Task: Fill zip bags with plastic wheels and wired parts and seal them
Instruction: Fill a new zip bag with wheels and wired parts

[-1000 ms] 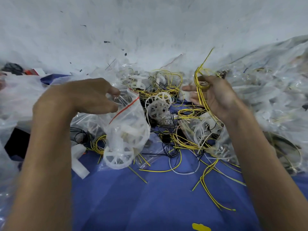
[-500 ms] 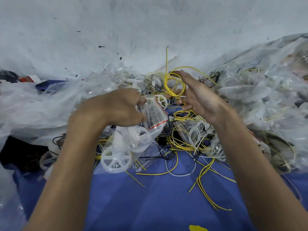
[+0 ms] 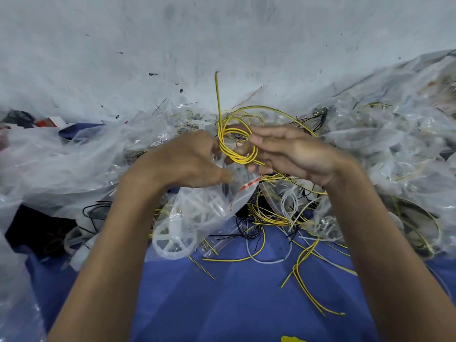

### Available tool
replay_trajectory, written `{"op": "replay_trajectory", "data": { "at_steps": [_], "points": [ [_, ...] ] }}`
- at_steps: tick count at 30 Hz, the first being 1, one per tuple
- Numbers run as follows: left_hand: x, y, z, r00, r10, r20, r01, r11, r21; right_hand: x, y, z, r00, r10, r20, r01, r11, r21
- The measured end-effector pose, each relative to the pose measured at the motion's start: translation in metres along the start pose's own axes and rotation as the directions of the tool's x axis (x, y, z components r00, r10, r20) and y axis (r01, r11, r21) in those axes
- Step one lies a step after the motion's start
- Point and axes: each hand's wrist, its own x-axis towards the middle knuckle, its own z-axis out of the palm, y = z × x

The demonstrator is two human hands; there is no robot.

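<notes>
Right now the right hand [image 3: 296, 154] pinches a coil of yellow wires [image 3: 234, 155] between thumb and fingers, just above the mouth of the zip bag [image 3: 217, 211], which the left hand [image 3: 182, 164] grips by its red-striped lip. White plastic wheels [image 3: 172, 243] sit in the bag's sagging bottom, over the blue cloth [image 3: 246, 304]. To do this well, I judge the coil should go in wound tight, its upright stray end tucked down, with the mouth held wide; the loose yellow wires [image 3: 303, 267] nearby could snag

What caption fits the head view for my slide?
Left hand holds a zip bag of plastic wheels while the right hand holds a coil of yellow wires at its mouth.
</notes>
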Motion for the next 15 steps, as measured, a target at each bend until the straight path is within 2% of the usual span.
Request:
{"op": "replay_trajectory", "data": {
  "at_steps": [3,5,7,9,12,15],
  "points": [
    [-0.003,-0.003,-0.003,0.999,0.018,-0.038,-0.022,0.994,-0.104,-0.002,0.002,0.0,0.999,0.038,0.028,-0.031,0.979,-0.202],
    [-0.005,-0.004,-0.005,0.998,0.035,-0.052,-0.046,0.974,-0.224,-0.004,0.001,0.003,0.994,0.057,0.093,-0.016,0.92,-0.391],
    [-0.005,-0.005,-0.005,0.998,0.032,-0.05,-0.045,0.958,-0.283,-0.003,-0.001,0.006,0.985,0.104,0.137,-0.021,0.863,-0.504],
    [-0.004,-0.004,-0.004,0.999,0.012,-0.034,-0.021,0.963,-0.269,-0.002,-0.005,0.011,0.978,0.159,0.132,-0.049,0.8,-0.598],
    [-0.003,-0.001,-0.003,0.999,0.045,0.01,-0.042,0.976,-0.214,0.002,-0.011,0.017,0.974,0.192,0.117,-0.032,0.632,-0.774],
    [-0.003,0.003,-0.001,0.996,0.071,-0.058,-0.076,0.993,-0.086,0.007,-0.011,0.032,0.995,0.014,0.101,0.081,0.486,-0.87]
  ]
}}
